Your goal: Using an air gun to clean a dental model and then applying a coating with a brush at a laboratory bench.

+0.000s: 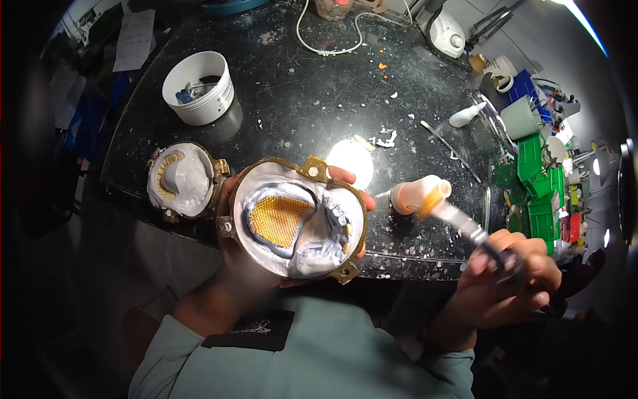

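Observation:
My left hand (232, 256) cradles a brass-coloured dental flask half (314, 169) from below, with fingertips showing past its far and right edges. White plaster fills the flask, and in it lie a golden mesh (279, 221) inside an oval hollow and a few yellowish teeth along the right side. A brush (460, 223) with yellowish-orange bristles is pinched in the fingers of my right hand (512, 276), slightly blurred. Its bristle end overlaps a small bottle of pinkish liquid (407, 197) in the picture; whether they touch I cannot tell.
Left of my left hand sits the other flask half (188, 181), its plaster bearing a row of teeth. Behind it stands a white tub (198, 88) with small items inside. A dropper bottle (467, 115), a thin rod (452, 151) and green bins (546, 189) lie rightward; a white cable (359, 33) runs at the back.

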{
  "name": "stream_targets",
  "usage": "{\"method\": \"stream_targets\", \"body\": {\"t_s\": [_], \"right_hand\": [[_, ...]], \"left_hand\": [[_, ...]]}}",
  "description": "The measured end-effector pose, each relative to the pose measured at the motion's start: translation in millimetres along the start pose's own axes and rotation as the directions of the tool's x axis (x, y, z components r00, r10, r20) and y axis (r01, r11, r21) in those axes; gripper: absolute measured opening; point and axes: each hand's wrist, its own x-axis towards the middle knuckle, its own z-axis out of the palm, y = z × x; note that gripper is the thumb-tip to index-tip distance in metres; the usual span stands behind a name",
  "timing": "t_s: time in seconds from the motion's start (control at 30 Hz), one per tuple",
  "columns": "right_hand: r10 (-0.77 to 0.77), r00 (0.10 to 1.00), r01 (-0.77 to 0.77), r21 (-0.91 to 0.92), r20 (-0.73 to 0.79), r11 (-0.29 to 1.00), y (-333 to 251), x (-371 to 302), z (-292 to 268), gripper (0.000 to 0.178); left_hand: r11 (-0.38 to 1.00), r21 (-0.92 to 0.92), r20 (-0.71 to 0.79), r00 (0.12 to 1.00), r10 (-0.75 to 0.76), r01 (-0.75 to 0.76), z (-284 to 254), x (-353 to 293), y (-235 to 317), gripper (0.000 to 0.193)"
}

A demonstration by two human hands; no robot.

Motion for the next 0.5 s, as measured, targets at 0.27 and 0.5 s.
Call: {"method": "stream_targets", "body": {"t_s": [0.27,0.5], "right_hand": [[-0.099,0.931,0.154,-0.132,0.350,0.979,9.9,-5.6,-6.6,0.059],[0.117,0.938,0.003,-0.345,0.326,0.939,1.4,-7.0,1.9,0.053]], "left_hand": [[0.964,0.266,0.048,0.999,-0.019,0.006,2.6,0.3,-0.3,0.092],[0.984,0.099,-0.098,0.982,0.161,-0.151,16.9,-2.2,-17.1,0.095]]}}
